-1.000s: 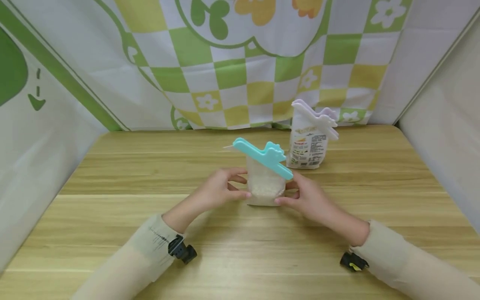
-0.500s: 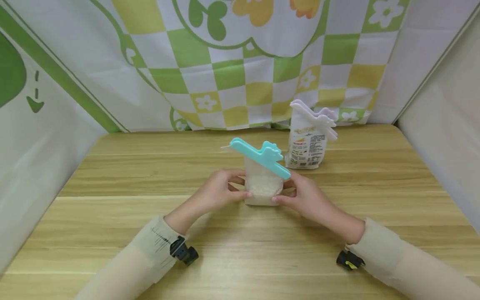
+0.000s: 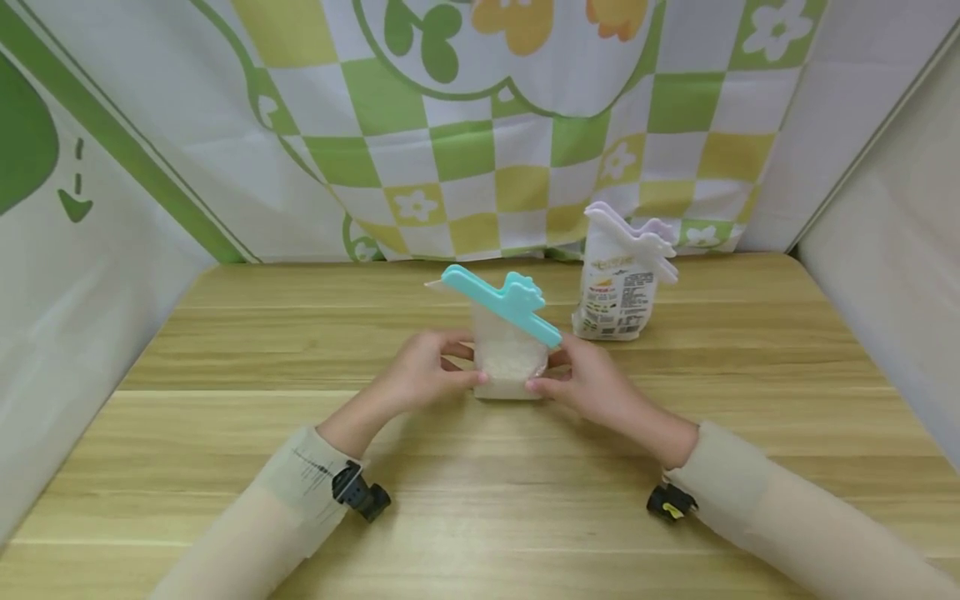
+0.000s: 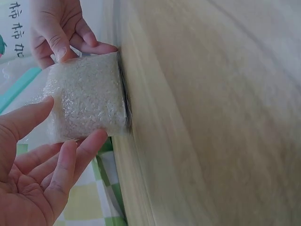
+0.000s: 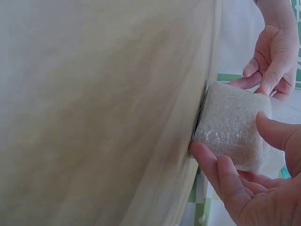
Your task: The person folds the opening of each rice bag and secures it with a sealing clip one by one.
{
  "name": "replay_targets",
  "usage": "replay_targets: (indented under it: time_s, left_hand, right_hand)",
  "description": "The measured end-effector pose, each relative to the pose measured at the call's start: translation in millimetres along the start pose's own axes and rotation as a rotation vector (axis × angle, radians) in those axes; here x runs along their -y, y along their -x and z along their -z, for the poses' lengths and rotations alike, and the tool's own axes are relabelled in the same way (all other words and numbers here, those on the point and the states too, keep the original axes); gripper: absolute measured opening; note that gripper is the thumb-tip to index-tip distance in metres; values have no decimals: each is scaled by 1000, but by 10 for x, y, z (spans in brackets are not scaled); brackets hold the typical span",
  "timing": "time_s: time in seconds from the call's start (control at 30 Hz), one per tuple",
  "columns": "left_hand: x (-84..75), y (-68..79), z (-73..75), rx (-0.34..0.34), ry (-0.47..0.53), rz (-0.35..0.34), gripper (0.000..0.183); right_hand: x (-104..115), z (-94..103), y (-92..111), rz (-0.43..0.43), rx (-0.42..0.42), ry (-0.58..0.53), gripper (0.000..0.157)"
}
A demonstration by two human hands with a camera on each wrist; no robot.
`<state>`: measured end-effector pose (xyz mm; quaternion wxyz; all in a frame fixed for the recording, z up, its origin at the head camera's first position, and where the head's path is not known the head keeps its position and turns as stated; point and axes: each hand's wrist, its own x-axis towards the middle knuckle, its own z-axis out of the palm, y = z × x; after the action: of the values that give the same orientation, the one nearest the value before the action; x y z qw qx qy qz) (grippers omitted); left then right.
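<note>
A clear plastic bag of rice (image 3: 510, 362) stands upright on the wooden table, between the two hands. Across its top sits a teal sealing clip (image 3: 501, 304), slanting down to the right. My left hand (image 3: 427, 371) holds the bag's left side, thumb at the front and fingers along the side. On the opposite side, my right hand (image 3: 592, 379) grips it low down in the same way. Both wrist views show the packed rice (image 4: 87, 94) through the film, its base at the table surface. The bag's back is hidden in the head view.
Behind and to the right stands a white printed bag (image 3: 615, 300) with a pale lilac clip (image 3: 633, 237) on its top. A checkered green and yellow cloth (image 3: 525, 158) hangs at the table's far edge. White fabric walls rise on both sides.
Both hands have shifted the bag of rice with its teal clip to the left and slightly away, widening the gap to the printed bag. Both hands keep their hold.
</note>
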<state>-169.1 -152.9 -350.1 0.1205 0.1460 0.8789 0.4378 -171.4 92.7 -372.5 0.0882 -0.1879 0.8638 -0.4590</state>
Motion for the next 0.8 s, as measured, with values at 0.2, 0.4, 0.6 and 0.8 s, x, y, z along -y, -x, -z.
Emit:
replay_targets:
  time_s: [0.2,0.4,0.6,0.8]
  left_hand:
    - [38,-32,62,-9,35,-9,52]
    - [59,-61,106,-18,26,-4,53]
    - [79,-102,141,-16,1,13,53]
    - [126,-138,192,-25,-7,22,55]
  right_hand:
    - [41,-33,-94,-27,0,8,60]
    - [56,-45,-173,-50,4,22,65]
    - [73,-53,-222,-73,8,9,64]
    - [84,-52,-303,-53,4,39,62]
